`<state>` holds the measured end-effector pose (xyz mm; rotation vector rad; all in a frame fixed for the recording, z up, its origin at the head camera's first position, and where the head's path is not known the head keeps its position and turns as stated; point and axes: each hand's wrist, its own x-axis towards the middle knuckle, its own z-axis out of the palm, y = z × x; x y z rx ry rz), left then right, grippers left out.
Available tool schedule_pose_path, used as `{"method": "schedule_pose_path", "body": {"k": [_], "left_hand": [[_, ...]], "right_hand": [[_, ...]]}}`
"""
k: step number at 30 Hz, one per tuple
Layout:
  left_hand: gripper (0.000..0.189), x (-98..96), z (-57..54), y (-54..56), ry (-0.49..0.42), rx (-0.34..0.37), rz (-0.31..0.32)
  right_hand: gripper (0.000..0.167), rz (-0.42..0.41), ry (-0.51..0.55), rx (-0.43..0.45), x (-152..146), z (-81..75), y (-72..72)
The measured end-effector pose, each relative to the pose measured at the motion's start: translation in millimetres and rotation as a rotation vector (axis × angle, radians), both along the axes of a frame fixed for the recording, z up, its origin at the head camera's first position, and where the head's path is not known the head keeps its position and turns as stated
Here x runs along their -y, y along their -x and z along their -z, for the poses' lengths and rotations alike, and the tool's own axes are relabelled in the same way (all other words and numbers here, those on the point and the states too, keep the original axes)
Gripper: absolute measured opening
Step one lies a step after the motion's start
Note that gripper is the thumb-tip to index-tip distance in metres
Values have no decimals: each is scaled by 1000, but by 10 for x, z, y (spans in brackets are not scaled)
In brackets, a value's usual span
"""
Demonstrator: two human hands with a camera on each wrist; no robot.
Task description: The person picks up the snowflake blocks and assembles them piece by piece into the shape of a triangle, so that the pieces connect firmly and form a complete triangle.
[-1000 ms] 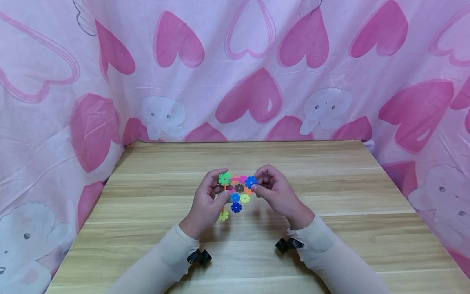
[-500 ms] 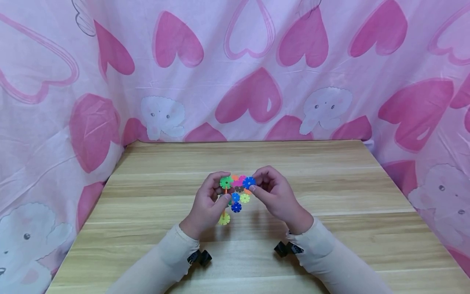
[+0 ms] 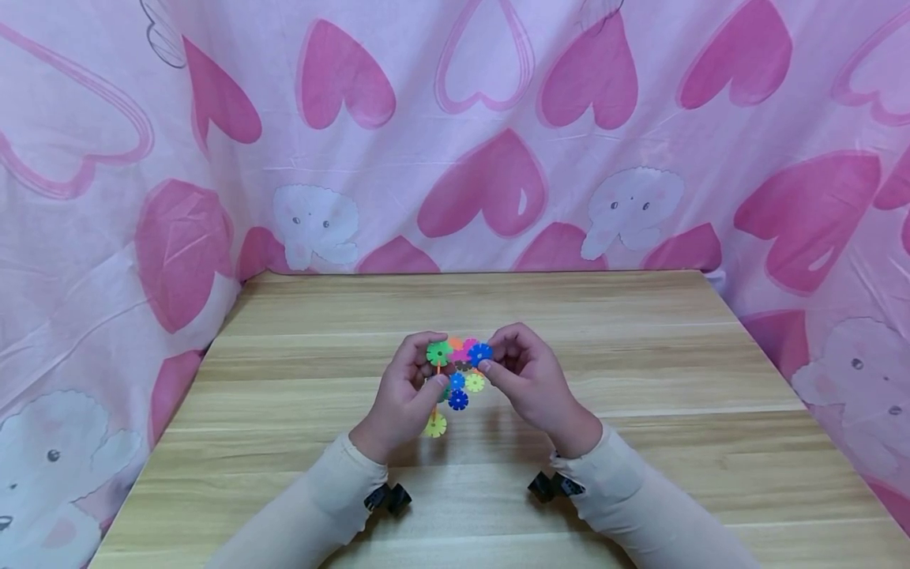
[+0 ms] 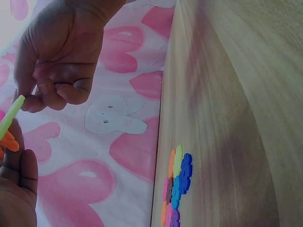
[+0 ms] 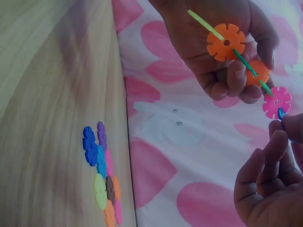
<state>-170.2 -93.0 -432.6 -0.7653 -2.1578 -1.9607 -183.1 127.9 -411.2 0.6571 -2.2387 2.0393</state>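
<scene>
- Pinching the blue disc [image 3: 478,349], the right hand [image 3: 543,387] has its thumb and finger closed on it, above the loose discs [image 3: 457,382].
- The left hand [image 3: 400,399] has its fingers curled round the disc chain [image 5: 262,71], also above the loose discs.
- The blue disc is at the chain's pink disc [image 5: 272,105]; I can't tell if they are hooked.
- If the slots don't line up, the blue disc could slip and fall onto the loose discs.
- A hard push could pop the chain apart, because only little slots hold it.
- If the hands dip, the chain could bump the loose discs and mess them up on the counter [image 3: 654,356].
</scene>
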Motion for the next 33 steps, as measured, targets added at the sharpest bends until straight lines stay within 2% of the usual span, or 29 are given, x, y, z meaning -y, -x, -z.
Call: {"method": "schedule_pose_path", "body": {"k": [6, 13, 18, 24, 29, 33], "left_hand": [[35, -27, -13, 7, 28, -2, 31], [27, -34, -18, 7, 78, -61, 53], [23, -47, -33, -1, 102, -39, 63], [24, -75, -54, -14, 113, 3, 93], [24, -70, -22, -10, 107, 1, 63], [23, -56, 10, 0, 85, 20, 9]], "right_hand": [[25, -16, -37, 0, 45, 33, -22], [27, -24, -54, -40, 67, 45, -49], [19, -17, -30, -73, 87, 53, -67], [18, -18, -27, -103, 103, 69, -84], [18, -26, -38, -107, 100, 78, -74], [27, -27, -79, -87, 82, 100, -31]]}}
